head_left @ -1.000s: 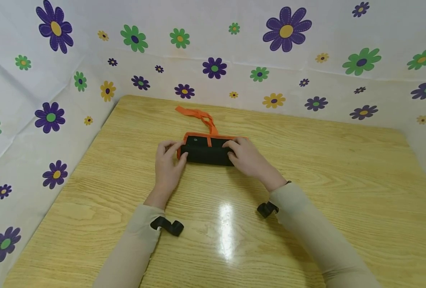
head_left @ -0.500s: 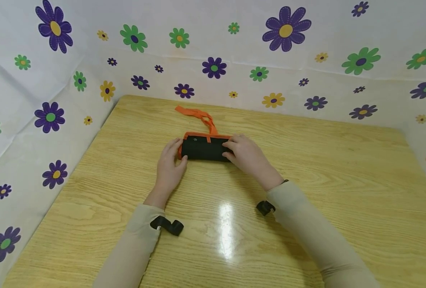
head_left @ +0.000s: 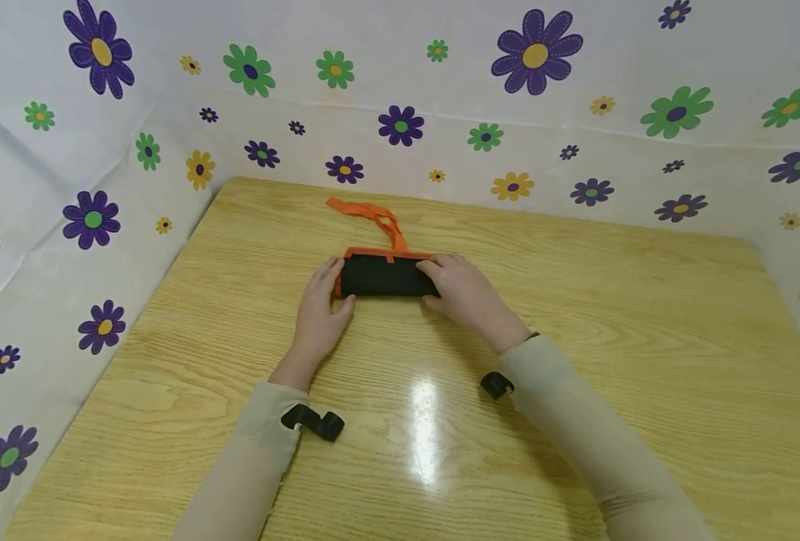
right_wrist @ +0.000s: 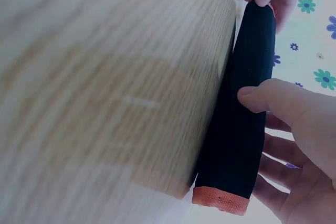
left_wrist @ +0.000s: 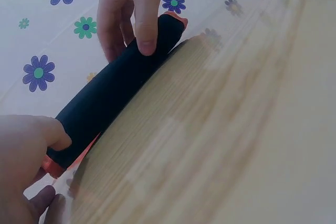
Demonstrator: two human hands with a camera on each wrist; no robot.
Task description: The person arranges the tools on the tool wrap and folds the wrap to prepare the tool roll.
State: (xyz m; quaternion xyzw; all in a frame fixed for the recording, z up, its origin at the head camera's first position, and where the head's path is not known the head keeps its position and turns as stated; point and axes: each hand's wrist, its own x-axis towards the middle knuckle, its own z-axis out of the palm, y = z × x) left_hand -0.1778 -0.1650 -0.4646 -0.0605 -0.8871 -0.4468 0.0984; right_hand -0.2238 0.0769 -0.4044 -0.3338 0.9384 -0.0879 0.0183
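Observation:
A black cloth tool roll (head_left: 386,276) with orange edging lies rolled up on the table, long side across. Its orange tie strap (head_left: 394,234) trails off the back toward the far left. At the left end my left hand (head_left: 317,319) holds the roll, thumb in front and fingers over the end. My right hand (head_left: 469,299) grips the right part; in the right wrist view its thumb (right_wrist: 254,98) presses the front while the fingers go behind. In the left wrist view the roll (left_wrist: 110,95) looks like a smooth tube between both hands. Its inside is hidden.
The wooden table (head_left: 609,338) stretches around the roll, with a light reflection near the front. A white flower-print cloth (head_left: 440,90) stands as a wall behind and at the sides. Black bands (head_left: 315,423) hang from both sleeves' cuffs.
The roll has turned farther back, covering the flat strip with the number and most of the orange band. Both hands have shifted slightly with it; the strap stays put.

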